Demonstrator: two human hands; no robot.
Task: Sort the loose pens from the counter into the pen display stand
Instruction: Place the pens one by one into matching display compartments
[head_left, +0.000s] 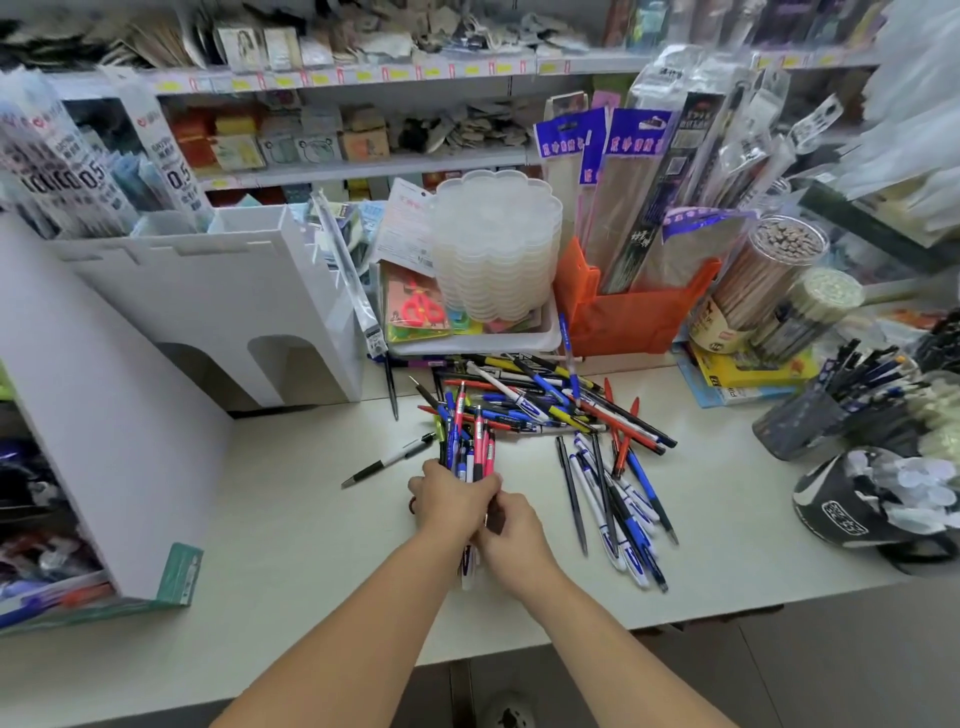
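Both hands are meeting over the middle of the counter (291, 545), a little in from its near edge, and working one bundle of pens (470, 449) between them. The left hand (451, 500) is wrapping its fingers round the bundle from the left, while the right hand (511, 527) is closing on the lower ends from the right, so the two are touching and both are clamped on the same bunch. The bundle's long axis is running straight away from the person, tips fanning toward the far edge; red, pink, blue and black barrels are showing above the knuckles, and white ends are poking out below the wrists. The white display stand (218, 291) is sitting at the far left of the counter, so the carry is looking like a leftward one, and the left hand is the nearer. Plenty is waiting: a tangled pile (540, 400) just beyond the hands, a looser row (618, 499) to the right, and a single black-and-white pen (387, 460) lying slantwise to the left.
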